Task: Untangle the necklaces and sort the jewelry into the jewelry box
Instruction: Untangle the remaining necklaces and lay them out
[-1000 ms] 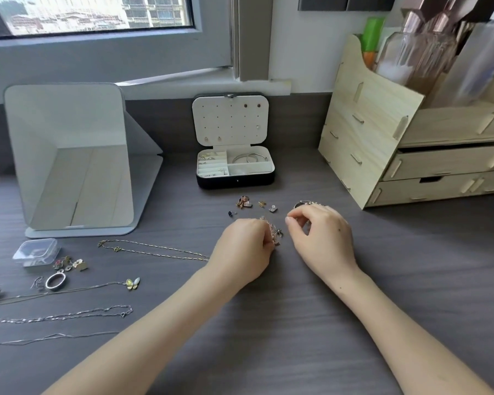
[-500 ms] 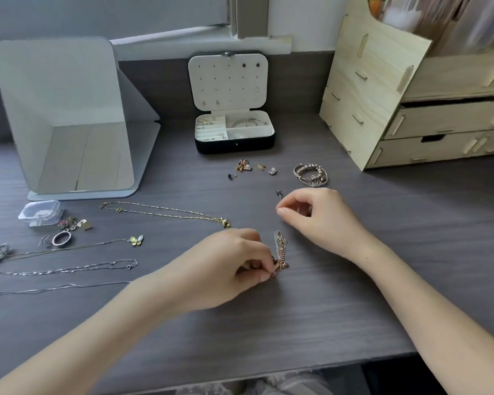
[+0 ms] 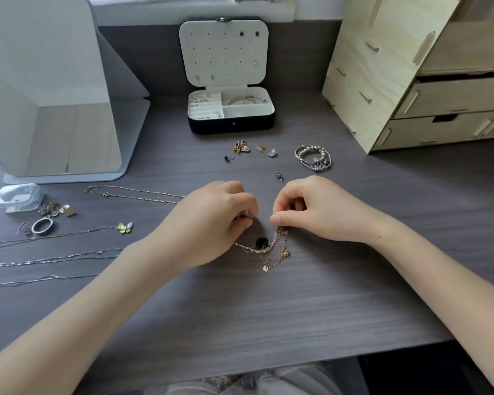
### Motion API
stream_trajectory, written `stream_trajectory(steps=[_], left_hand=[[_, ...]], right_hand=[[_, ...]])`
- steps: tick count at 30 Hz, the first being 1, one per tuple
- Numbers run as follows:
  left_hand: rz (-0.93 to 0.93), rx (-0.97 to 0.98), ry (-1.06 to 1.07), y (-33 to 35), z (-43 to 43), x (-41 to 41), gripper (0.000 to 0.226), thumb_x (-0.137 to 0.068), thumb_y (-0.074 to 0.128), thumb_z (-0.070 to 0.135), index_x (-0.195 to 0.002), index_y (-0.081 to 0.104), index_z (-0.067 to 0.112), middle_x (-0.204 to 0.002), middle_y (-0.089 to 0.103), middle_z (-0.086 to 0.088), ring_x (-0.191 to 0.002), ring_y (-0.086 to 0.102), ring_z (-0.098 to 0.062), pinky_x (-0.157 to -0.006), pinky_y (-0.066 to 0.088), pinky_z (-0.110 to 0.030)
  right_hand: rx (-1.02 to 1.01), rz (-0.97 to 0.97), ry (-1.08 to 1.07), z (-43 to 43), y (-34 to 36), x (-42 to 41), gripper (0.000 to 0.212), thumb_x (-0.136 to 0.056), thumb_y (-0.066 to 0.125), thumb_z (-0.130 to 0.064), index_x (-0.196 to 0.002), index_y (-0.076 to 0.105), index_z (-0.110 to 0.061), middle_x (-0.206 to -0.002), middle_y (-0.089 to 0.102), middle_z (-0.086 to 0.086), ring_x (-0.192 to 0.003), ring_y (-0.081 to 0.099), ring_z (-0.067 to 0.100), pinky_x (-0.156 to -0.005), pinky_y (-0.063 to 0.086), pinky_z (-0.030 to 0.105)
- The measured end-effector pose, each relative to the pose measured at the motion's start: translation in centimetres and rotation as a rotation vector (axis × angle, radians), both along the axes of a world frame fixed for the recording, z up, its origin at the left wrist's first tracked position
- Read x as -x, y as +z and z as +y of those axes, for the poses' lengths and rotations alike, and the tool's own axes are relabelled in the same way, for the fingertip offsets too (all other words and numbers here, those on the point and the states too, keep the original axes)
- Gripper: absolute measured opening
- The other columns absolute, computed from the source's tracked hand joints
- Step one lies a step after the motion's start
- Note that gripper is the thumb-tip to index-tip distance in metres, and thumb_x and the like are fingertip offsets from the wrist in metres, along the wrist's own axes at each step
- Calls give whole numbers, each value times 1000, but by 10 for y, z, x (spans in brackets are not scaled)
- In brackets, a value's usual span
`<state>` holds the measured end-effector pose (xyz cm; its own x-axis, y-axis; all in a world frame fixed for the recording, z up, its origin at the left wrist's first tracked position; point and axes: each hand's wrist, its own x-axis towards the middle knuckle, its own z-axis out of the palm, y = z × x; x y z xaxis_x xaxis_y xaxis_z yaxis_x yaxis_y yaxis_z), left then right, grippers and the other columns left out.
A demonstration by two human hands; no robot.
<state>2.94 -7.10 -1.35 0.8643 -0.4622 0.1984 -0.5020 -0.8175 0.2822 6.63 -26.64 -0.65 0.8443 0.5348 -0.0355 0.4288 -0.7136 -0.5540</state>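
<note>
The right hand (image 3: 311,212) pinches the top of the tangle (image 3: 271,246) mid-desk between thumb and finger; the left hand (image 3: 220,220), fingers curled, grips its other end. The box (image 3: 231,125) sits open behind, with studs (image 3: 241,146) and bracelets (image 3: 313,159) between. Necklaces (image 3: 134,193) lie stretched out left, an organizer (image 3: 368,81) stands right; bare desk (image 3: 268,309) runs to the near edge
</note>
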Motion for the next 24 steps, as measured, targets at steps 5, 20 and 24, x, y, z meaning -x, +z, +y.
stream_trajectory(steps=[5, 20, 24], left_hand=[[65, 144, -12, -4, -3, 9, 15, -79, 57, 30, -87, 67, 23, -83, 57, 9, -71, 50, -4, -65, 35, -13], [319, 181, -8, 1, 0, 16, 20, -76, 73, 33, -76, 54, 40, -79, 53, 19, -86, 46, 0, -73, 37, -14], [339, 179, 28, 2, -2, 17, 22, -78, 71, 29, -74, 53, 41, -78, 53, 19, -87, 46, 1, -70, 36, -10]], right_hand=[[-173, 17, -40, -7, -1, 5, 12, -78, 70, -33, -73, 63, -25, -62, 57, -12, -59, 46, 3, -58, 34, 18], [-57, -1, 109, -39, -2, 45, 21, -75, 53, -54, -68, 56, -35, -76, 59, -17, -80, 51, 6, -70, 37, 14], [-47, 18, 96, -54, 5, 45, 22, -74, 55, -54, -69, 60, -33, -76, 59, -16, -79, 54, 6, -69, 35, 9]])
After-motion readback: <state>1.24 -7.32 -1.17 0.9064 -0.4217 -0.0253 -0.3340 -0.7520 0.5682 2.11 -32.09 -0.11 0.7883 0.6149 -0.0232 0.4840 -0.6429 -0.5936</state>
